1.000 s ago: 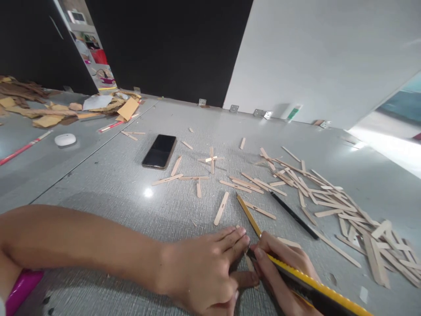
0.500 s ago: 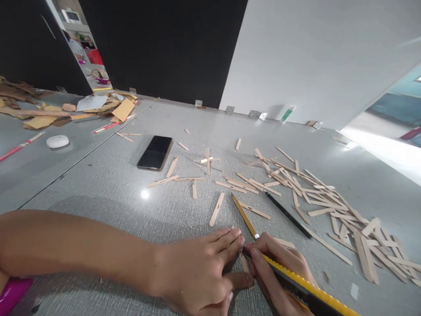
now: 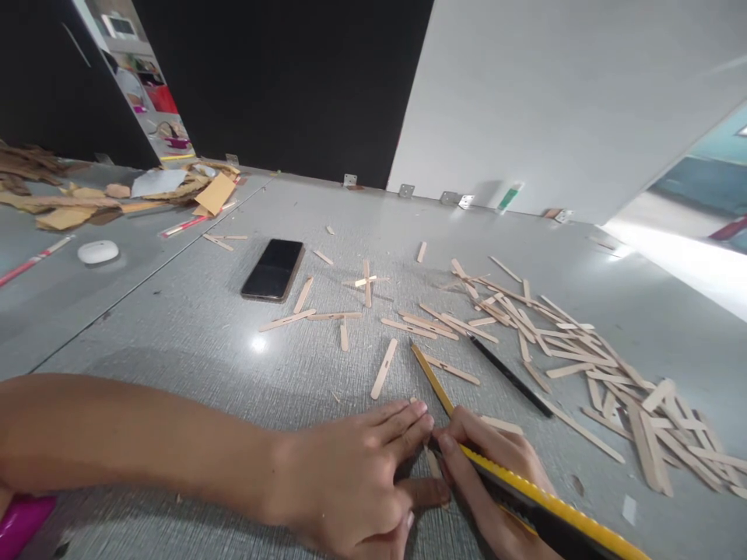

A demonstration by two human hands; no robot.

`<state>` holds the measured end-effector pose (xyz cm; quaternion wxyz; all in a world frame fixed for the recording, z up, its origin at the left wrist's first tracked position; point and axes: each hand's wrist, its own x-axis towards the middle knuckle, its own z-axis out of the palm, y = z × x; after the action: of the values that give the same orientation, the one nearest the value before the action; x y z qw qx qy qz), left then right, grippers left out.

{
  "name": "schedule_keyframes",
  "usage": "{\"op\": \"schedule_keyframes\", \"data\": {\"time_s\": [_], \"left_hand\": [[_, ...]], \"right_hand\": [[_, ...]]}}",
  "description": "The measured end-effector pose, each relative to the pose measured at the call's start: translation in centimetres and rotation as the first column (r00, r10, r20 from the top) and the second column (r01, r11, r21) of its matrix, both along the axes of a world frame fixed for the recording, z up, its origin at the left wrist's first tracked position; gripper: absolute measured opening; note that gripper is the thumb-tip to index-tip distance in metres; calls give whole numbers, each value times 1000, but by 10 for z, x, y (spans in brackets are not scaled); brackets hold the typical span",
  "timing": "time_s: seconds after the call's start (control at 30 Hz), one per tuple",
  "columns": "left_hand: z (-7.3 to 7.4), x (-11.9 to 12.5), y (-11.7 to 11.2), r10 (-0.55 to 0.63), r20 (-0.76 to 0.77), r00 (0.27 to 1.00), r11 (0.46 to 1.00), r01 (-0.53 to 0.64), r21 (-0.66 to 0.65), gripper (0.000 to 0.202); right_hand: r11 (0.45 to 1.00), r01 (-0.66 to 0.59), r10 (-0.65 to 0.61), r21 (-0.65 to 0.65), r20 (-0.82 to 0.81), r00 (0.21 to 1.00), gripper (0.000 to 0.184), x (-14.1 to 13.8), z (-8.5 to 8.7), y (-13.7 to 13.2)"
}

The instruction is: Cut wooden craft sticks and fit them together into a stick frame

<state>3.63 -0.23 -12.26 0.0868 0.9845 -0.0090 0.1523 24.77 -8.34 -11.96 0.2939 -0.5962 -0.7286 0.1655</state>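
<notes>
My left hand (image 3: 362, 478) lies low over the table and pins down a wooden craft stick (image 3: 433, 463), its fingers pressed together along the far end and its thumb at the near end. Most of that stick is covered. A yellow and black utility knife (image 3: 545, 498) is gripped in my right hand (image 3: 487, 455), its tip end down at the stick beside my left fingertips. The blade itself is hidden there. Just beyond my right hand lies a yellow pencil (image 3: 430, 377). A black pencil (image 3: 509, 375) rests farther right.
A big loose pile of craft sticks (image 3: 589, 362) spreads over the right side. Several cut sticks and a small crossed stick piece (image 3: 367, 282) lie ahead, near a phone (image 3: 273, 269). Farther left are a white earbud case (image 3: 98, 252) and cardboard scraps (image 3: 215, 194). Upright panels (image 3: 280, 85) stand behind.
My right hand and the knife have shifted very slightly left and up, still at the stick. My left hand stays in place. The whole view has moved a little.
</notes>
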Motion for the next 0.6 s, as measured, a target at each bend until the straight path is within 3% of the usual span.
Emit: {"op": "schedule_keyframes", "data": {"time_s": [0.23,0.47,0.6], "left_hand": [[1,-1,0,1,-28,1000,1000,-1,4,46],[0,-1,-1,5,-6,1000,1000,-5,-30,52],[1,-2,-1,1,-12,1000,998,-1,-57,53]], "right_hand": [[999,-10,10,-47,-3,1000,37,6,3,-3],[1000,22,-20,22,-71,997,32,2,1,-1],[999,19,-20,-29,-34,999,29,3,-1,-1]]}}
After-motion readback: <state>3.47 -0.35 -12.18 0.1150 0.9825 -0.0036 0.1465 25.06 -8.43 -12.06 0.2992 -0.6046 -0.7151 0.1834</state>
